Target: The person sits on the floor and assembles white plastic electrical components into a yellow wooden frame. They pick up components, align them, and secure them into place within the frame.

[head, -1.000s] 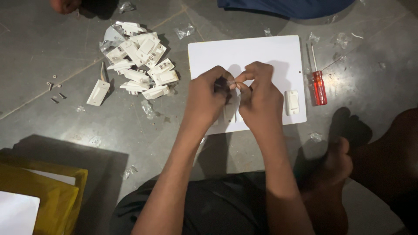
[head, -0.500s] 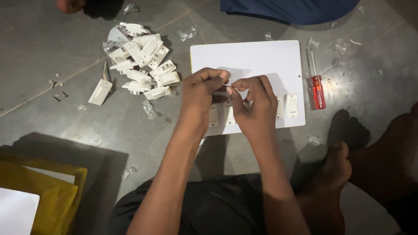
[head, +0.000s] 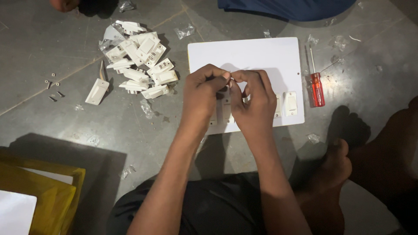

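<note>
While I sit on the grey floor (head: 52,126), the white switch plate (head: 257,54) lies flat in front of me, and I take it as my marker for everything else. At its near edge sit white switches (head: 290,103) fitted into it, one plainly seen to the right of my hands, others partly hidden under them. Left of the plate, well apart, is a heap of loose white switch parts (head: 139,58), with one separate piece (head: 96,91) lying further left again. Just beside the plate's right edge lies a red-handled screwdriver (head: 317,87), pointing away from me. Bits of clear wrapping (head: 184,31) are scattered beyond the plate's far left corner.

My left hand (head: 201,96) and right hand (head: 252,104) meet over the middle of the plate, above its near half. Both sets of fingers are curled in, thumb and forefinger tips pressed together on one very small thing (head: 229,78) between the two hands; it is too small to say what it is
</note>
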